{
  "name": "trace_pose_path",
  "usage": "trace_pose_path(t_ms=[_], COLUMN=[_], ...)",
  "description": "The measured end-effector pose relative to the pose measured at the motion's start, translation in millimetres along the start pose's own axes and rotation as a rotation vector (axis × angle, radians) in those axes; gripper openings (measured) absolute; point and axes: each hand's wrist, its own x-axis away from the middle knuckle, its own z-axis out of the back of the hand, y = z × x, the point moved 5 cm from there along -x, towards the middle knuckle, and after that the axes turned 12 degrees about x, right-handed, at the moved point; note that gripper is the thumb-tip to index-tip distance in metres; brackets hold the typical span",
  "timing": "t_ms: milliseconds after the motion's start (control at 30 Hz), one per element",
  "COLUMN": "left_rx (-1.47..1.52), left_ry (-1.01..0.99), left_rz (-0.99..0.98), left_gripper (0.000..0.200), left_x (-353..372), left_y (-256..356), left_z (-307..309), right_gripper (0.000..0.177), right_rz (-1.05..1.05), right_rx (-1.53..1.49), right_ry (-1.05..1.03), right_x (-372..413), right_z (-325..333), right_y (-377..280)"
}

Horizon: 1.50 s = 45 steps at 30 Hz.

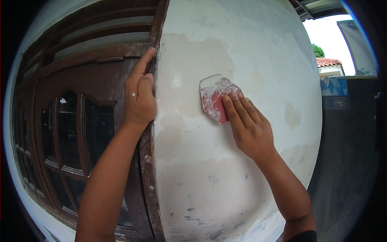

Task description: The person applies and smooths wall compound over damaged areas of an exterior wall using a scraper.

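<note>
My right hand (250, 131) grips a red plastic putty spreader (213, 105), fingers stretched over its face and thumb out of sight. White putty smears the spreader, and its broad edge lies on or very near the pale wall (242, 173). Damp-looking grey-beige patches mark the wall around it. On the left, my left hand (140, 94) rests against the brown wooden door frame (149, 177), index finger and thumb extended upward. Its other fingers are mostly hidden. A white speck of putty sticks to a finger of this hand.
A brown wooden door (80, 145) with dark glass panes stands left of the wall, slatted vents above it. At the right are a dark panel (346, 161) with a blue-patterned strip (334, 86), and a tiled roof (328, 62) beyond. Dark scuffs mark the lower wall.
</note>
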Motion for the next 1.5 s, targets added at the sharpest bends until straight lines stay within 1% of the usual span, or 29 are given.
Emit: trace_pose_path(t_ms=[100,133,167,233,333,367,433,567,633,700,833,900,967,1033,1100,1167,1233,1267,1333,1367,1433,1467,1500], left_rx=[0.012,0.019,0.021,0.017,0.012,0.016,-0.007,0.002,0.011,0.01,-0.011,-0.013,-0.014,0.007,0.005,0.008,-0.001,-0.002,-0.004,-0.002,0.003,0.003,0.029], left_ry=[0.009,0.011,0.011,0.015,-0.007,-0.009,-0.003,0.0,0.01,0.002,-0.012,-0.012,-0.012,-0.007,-0.006,-0.008,-0.002,-0.001,-0.006,-0.006,-0.016,-0.017,-0.007], left_rz=[0.022,0.031,0.031,-0.005,0.017,0.018,0.004,0.022,0.027,0.03,0.002,-0.002,-0.006,0.03,0.017,0.006,0.01,0.011,0.009,0.011,0.009,0.009,0.059], left_gripper=[0.056,0.056,0.056,0.056,0.057,0.057,0.057,0.057,0.057,0.057,0.057,0.057,0.057,0.057,0.056,0.056,0.056,0.056,0.056,0.056,0.056,0.056,0.056], left_x=[0.1,0.0,0.1,0.3,0.6,0.3,-0.3,-0.6,0.3,0.4,-0.1,-0.2,0.2,0.4,0.2,0.1,0.2,0.0,0.2,0.7,0.3,0.4,0.9], left_y=[1.2,1.2,-0.2,-2.3,0.9,0.6,0.8,2.0,0.2,1.5,0.5,0.2,1.2,2.2,1.9,1.3,0.3,-0.3,-1.4,-1.5,0.1,2.4,3.1], left_z=[0.8,0.2,-0.3,0.8,0.2,-0.3,0.2,-0.3,-0.6,-1.0,-0.4,0.1,-0.3,-0.2,0.5,-0.6,-0.3,0.5,0.2,0.1,0.2,-0.2,-0.1], right_gripper=[0.038,0.036,0.037,0.047,0.043,0.043,0.043,0.041,0.038,0.036,0.042,0.043,0.044,0.045,0.045,0.043,0.042,0.041,0.042,0.042,0.043,0.043,0.043], right_rz=[-0.014,-0.065,-0.098,-0.193,-0.146,-0.147,-0.068,-0.072,-0.095,-0.153,-0.157,-0.123,-0.091,-0.069,-0.025,-0.02,-0.029,-0.069,-0.161,-0.161,-0.224,-0.225,-0.195], right_rx=[0.016,0.005,0.027,0.028,0.036,0.028,0.027,-0.02,-0.02,0.013,0.028,0.023,0.025,0.024,-0.001,-0.021,-0.019,-0.015,0.004,0.005,-0.004,-0.004,-0.013], right_ry=[0.042,0.055,0.043,0.033,0.002,-0.041,-0.034,0.0,0.008,0.076,0.088,0.063,-0.062,-0.082,-0.158,-0.152,-0.032,-0.012,0.017,0.014,0.053,0.053,0.049], right_x=[12.7,10.1,5.5,-5.2,-6.3,0.7,16.3,36.0,22.3,0.5,-32.4,-30.6,-18.0,-4.5,8.5,15.6,18.5,15.0,0.4,-8.6,-24.2,-30.2,-35.6], right_z=[11.5,10.9,6.7,-2.4,-22.3,-25.4,-14.8,5.4,6.7,2.9,-20.2,-26.4,-26.2,-14.7,-4.0,8.4,19.2,19.0,15.3,8.6,-5.2,-12.0,-19.2], right_y=[6.0,12.8,20.9,34.9,36.7,30.1,11.6,3.6,12.6,23.3,31.5,24.8,10.5,6.9,3.5,4.9,11.1,16.3,27.8,31.0,39.3,39.3,36.9])
